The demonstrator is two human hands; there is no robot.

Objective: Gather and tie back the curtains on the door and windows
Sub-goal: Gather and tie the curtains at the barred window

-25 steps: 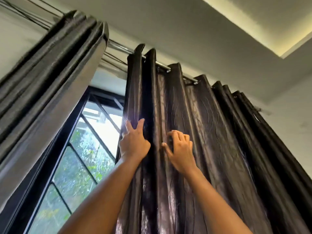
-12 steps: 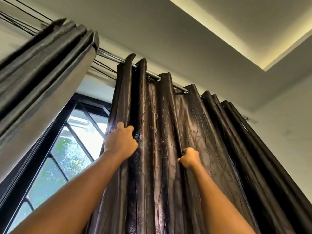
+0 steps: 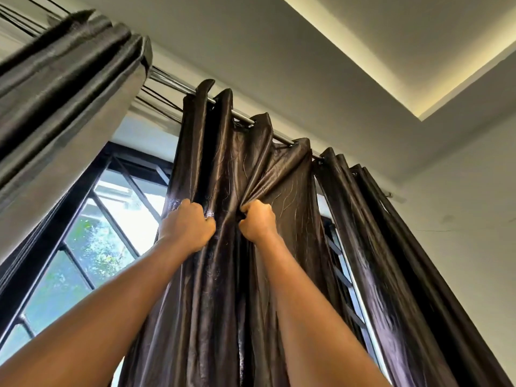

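Reaches both bare arms upward to the dark brown curtain (image 3: 223,289), hung from the curtain rod (image 3: 241,116) just under the ceiling (image 3: 251,37). Grips the leading pleats at the curtain's window-side edge with the left hand (image 3: 188,229), fingers curled tight round a bunch of cloth. Pinches a fold just beside it with the right hand (image 3: 258,223), fingers curled in and thumb pressed against the fabric. Draws that fold taut, with creases fanning from the fist up toward the rod. Holds the two fists near each other at about one height, apart, with a narrow strip of cloth between them. Shows a gathered panel (image 3: 69,88) of similar cloth at upper left and a further bunched panel (image 3: 405,247) at right, beside the wall (image 3: 460,219). Leaves a black-framed window (image 3: 92,241) uncovered between the left panel and the held curtain, with green foliage behind the glass. Reveals a bright sliver, probably more window, between the held curtain and the right panel. Includes a lit cove strip (image 3: 385,76) recessed in the ceiling.
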